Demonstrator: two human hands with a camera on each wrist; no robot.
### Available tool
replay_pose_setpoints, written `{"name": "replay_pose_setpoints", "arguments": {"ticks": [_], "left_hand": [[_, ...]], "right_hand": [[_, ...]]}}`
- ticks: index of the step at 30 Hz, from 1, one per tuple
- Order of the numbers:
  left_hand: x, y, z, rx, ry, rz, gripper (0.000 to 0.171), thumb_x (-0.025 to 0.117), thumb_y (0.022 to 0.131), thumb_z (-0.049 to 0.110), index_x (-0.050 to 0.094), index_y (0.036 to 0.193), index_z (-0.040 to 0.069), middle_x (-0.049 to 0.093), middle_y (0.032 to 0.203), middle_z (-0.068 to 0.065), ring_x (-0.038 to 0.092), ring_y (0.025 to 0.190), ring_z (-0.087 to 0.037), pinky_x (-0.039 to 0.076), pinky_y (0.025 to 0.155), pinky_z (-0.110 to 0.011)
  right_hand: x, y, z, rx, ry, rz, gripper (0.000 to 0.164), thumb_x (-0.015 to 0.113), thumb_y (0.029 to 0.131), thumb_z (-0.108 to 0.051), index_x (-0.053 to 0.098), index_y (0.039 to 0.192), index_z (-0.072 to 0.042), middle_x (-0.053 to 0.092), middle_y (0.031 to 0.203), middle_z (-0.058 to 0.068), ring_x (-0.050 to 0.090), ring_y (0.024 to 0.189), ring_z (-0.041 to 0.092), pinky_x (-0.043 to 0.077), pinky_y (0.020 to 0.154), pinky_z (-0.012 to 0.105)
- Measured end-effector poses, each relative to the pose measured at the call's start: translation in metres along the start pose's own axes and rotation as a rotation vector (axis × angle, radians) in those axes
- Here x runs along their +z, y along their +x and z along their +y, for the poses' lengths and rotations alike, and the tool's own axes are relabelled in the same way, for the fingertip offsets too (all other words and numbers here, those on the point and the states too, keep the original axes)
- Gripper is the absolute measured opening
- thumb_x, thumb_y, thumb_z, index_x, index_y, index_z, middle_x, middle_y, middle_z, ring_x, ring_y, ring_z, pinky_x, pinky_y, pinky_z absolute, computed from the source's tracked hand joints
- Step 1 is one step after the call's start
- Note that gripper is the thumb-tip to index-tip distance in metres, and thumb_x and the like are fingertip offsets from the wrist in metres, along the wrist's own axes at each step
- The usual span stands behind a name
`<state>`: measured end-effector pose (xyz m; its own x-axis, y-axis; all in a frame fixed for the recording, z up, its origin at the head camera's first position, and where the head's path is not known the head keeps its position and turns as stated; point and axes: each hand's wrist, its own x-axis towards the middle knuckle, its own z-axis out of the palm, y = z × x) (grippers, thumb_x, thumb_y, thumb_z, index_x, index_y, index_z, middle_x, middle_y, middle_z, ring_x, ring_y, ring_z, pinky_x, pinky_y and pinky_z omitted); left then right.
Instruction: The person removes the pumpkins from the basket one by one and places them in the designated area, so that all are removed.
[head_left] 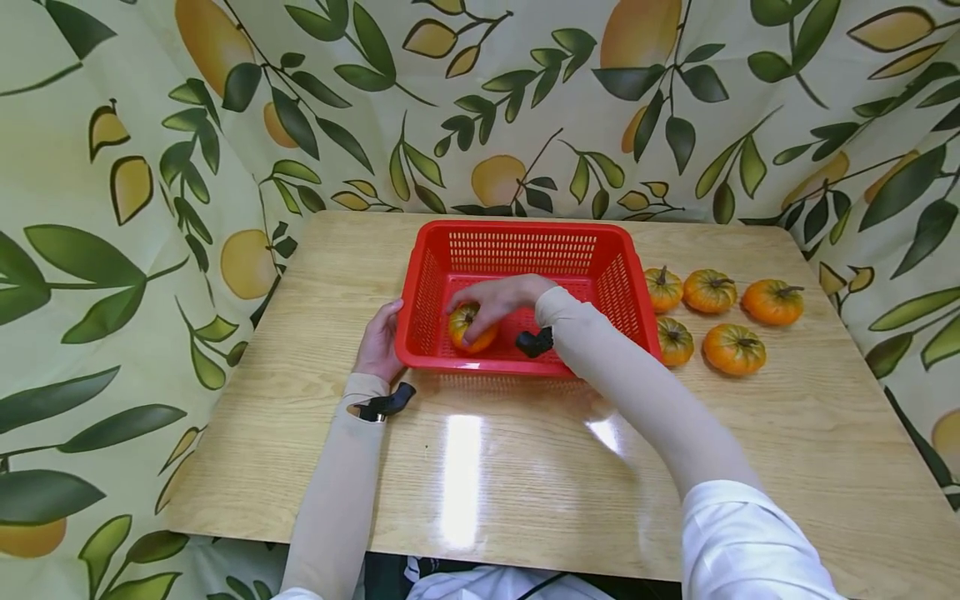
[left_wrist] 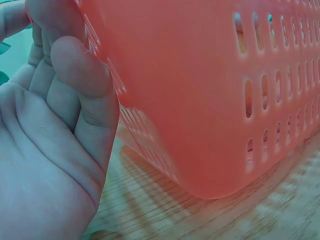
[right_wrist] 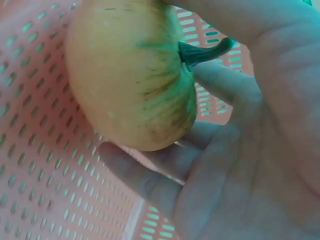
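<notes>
Inside the red plastic basket (head_left: 525, 364), near its left end, my right hand (head_left: 501, 302) grips a small orange pumpkin (head_left: 459, 325). The right wrist view shows the pumpkin (right_wrist: 130, 75) between thumb and fingers, its green stem (right_wrist: 205, 51) pointing toward the palm. My left hand (head_left: 381, 346) holds the basket at its left side near the front corner. Close up in the left wrist view, bent fingers (left_wrist: 82, 67) lie against the slotted basket wall (left_wrist: 165, 90); the upper part of that grip is cut off by the frame.
Right of the basket, several more pumpkins (head_left: 735, 349) with stems stand on the wooden table (head_left: 525, 483), two of them close beside the basket wall. A curtain (head_left: 525, 108) printed with leaves and fruit hangs behind the table and along its sides.
</notes>
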<state>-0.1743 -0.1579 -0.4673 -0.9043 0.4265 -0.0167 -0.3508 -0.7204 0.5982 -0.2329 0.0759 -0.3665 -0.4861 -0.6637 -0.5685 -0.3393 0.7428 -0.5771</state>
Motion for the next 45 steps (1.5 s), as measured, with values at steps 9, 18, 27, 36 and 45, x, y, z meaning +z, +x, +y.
{"name": "replay_pose_setpoints", "arguments": {"ticks": [9, 18, 27, 36, 45], "left_hand": [[0.001, 0.0, 0.0, 0.001, -0.001, 0.008, 0.022, 0.066, 0.098, 0.028, 0.066, 0.11, 0.01, 0.076, 0.102, 0.0, 0.07, 0.097, -0.012, 0.057, 0.087, -0.024], [0.001, 0.001, 0.001, -0.003, 0.015, 0.009, 0.025, 0.065, 0.099, 0.03, 0.065, 0.113, 0.009, 0.076, 0.102, 0.0, 0.069, 0.098, -0.012, 0.056, 0.088, -0.024], [0.0, 0.0, 0.0, -0.01, 0.016, 0.026, 0.023, 0.07, 0.096, 0.031, 0.068, 0.108, 0.011, 0.076, 0.1, 0.001, 0.07, 0.095, -0.011, 0.056, 0.085, -0.024], [-0.001, 0.0, 0.0, -0.011, -0.011, 0.014, 0.023, 0.068, 0.097, 0.029, 0.067, 0.11, 0.01, 0.076, 0.101, 0.0, 0.07, 0.096, -0.012, 0.057, 0.086, -0.024], [-0.002, -0.001, 0.001, -0.009, 0.009, 0.005, 0.023, 0.065, 0.099, 0.029, 0.066, 0.111, 0.01, 0.076, 0.101, 0.001, 0.07, 0.096, -0.011, 0.056, 0.087, -0.024]], "right_hand": [[0.002, -0.018, 0.002, -0.047, -0.035, 0.103, 0.07, 0.075, 0.09, -0.035, 0.044, 0.151, -0.02, 0.049, 0.142, 0.005, 0.044, 0.13, 0.025, 0.046, 0.11, 0.045], [-0.004, -0.045, 0.002, -0.043, -0.037, 0.231, 0.071, 0.076, 0.088, -0.036, 0.044, 0.15, -0.025, 0.046, 0.14, 0.006, 0.044, 0.128, 0.025, 0.049, 0.105, 0.044], [-0.011, -0.069, 0.005, -0.039, 0.007, 0.347, 0.066, 0.075, 0.088, -0.037, 0.046, 0.147, -0.027, 0.046, 0.136, 0.005, 0.046, 0.124, 0.025, 0.053, 0.096, 0.042], [-0.014, -0.082, 0.015, -0.059, 0.08, 0.534, 0.067, 0.077, 0.085, -0.044, 0.047, 0.144, -0.032, 0.047, 0.13, 0.002, 0.047, 0.118, 0.022, 0.057, 0.086, 0.039], [-0.013, -0.093, 0.022, -0.097, 0.226, 0.693, 0.063, 0.079, 0.085, -0.04, 0.049, 0.14, -0.03, 0.046, 0.135, 0.003, 0.051, 0.116, 0.023, 0.056, 0.088, 0.04]]}}
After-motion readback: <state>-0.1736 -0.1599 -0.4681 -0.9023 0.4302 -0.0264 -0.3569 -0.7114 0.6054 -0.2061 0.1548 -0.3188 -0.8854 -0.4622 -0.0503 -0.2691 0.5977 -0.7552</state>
